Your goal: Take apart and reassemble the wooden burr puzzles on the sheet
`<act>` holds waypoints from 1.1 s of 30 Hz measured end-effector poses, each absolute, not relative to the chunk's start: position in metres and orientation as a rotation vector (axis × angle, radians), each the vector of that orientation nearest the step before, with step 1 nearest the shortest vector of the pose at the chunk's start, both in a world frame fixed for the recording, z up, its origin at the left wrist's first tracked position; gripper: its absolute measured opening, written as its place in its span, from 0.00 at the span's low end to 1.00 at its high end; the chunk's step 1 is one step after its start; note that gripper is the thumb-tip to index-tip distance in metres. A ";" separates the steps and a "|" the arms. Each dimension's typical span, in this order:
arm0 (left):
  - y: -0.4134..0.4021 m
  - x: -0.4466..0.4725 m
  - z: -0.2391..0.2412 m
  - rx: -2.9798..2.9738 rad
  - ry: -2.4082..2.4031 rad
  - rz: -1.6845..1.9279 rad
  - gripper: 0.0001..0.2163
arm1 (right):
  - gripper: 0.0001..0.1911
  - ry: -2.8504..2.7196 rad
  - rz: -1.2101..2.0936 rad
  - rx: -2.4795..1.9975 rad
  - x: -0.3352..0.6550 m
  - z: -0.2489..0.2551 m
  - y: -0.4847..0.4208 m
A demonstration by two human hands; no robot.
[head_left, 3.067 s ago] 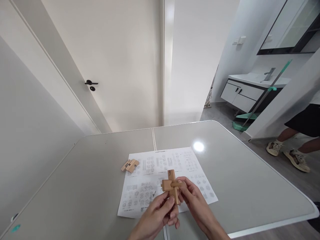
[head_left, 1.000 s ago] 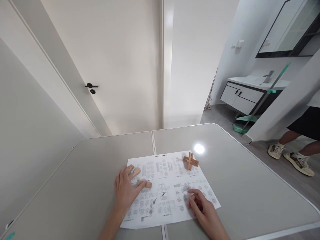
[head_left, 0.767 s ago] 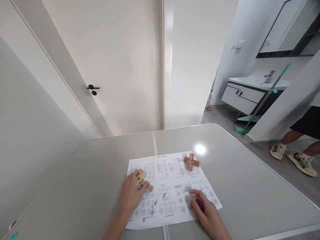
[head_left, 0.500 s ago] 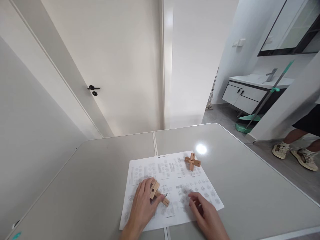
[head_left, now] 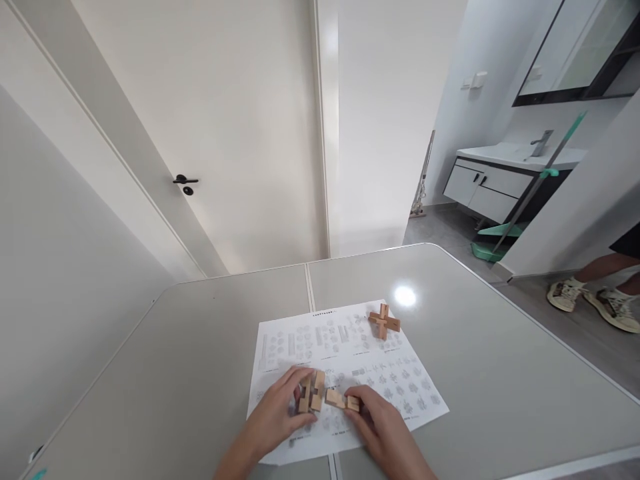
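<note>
Two hands meet low on the printed sheet [head_left: 350, 360] on the counter [head_left: 200, 353]: left hand [head_left: 277, 417] pinches notched wooden pieces [head_left: 311, 393], right hand [head_left: 375, 420] pinches another block [head_left: 343, 400], steadying both over the diagrams. Assembled cross [head_left: 384, 321] sits apart.

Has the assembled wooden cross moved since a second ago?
No. The wooden cross sits at the same far right corner of the instruction sheet, beside the glare spot on the table.

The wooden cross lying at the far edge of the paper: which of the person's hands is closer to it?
The right hand, though not by much. It lies nearer the viewer below the wooden cross, at a loose block. The left hand sits farther left across the printed sheet.
</note>
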State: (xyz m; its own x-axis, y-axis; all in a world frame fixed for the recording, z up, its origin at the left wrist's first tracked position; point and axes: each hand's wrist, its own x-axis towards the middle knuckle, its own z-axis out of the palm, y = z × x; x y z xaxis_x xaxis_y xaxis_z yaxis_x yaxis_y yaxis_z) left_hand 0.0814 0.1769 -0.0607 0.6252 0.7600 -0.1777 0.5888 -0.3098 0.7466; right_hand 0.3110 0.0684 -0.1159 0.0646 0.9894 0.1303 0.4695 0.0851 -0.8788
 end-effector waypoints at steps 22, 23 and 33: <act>0.122 0.126 -0.029 0.911 0.835 0.600 0.16 | 0.22 -0.790 1.440 -0.958 0.314 -0.076 0.055; 0.120 0.126 -0.031 0.952 0.838 0.588 0.18 | 0.21 -0.798 1.439 -0.941 0.313 -0.076 0.055; 0.112 0.133 -0.033 1.155 0.812 0.511 0.32 | 0.19 -0.923 1.470 -0.945 0.304 -0.055 0.062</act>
